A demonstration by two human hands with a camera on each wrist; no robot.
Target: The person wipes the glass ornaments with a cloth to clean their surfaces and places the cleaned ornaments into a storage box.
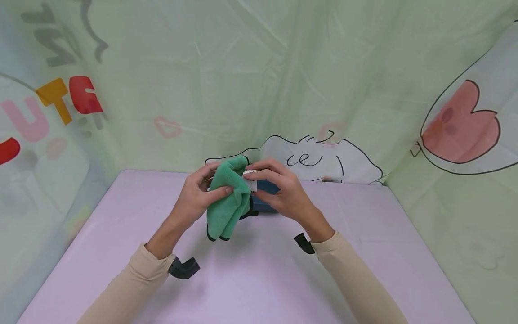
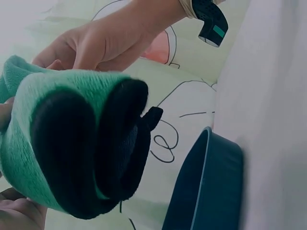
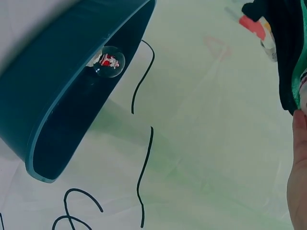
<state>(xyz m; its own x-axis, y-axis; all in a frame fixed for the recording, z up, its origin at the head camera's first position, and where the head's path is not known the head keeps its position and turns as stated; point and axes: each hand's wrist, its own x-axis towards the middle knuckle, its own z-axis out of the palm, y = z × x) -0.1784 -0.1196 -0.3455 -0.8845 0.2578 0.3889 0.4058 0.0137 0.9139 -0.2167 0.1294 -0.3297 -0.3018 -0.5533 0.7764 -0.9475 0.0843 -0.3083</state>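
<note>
A green cloth (image 1: 226,207) with black edging hangs folded from my left hand (image 1: 198,191), whose thumb presses on its front. My right hand (image 1: 285,189) pinches a small white object (image 1: 251,181) at the cloth's right side; its kind cannot be told, since cloth and fingers cover most of it. In the left wrist view the bunched cloth (image 2: 53,139) hides much of both hands. At the right wrist view's edge, fingers (image 3: 300,143) touch a pale thing with dark markings, partly wrapped by the cloth.
Behind the hands, a dark blue basin (image 1: 265,204) stands on the pale lilac table (image 1: 259,279). A clear ball (image 3: 109,62) with a red and white figure inside shows within the basin. Printed curtains (image 1: 243,90) enclose the table's back and sides.
</note>
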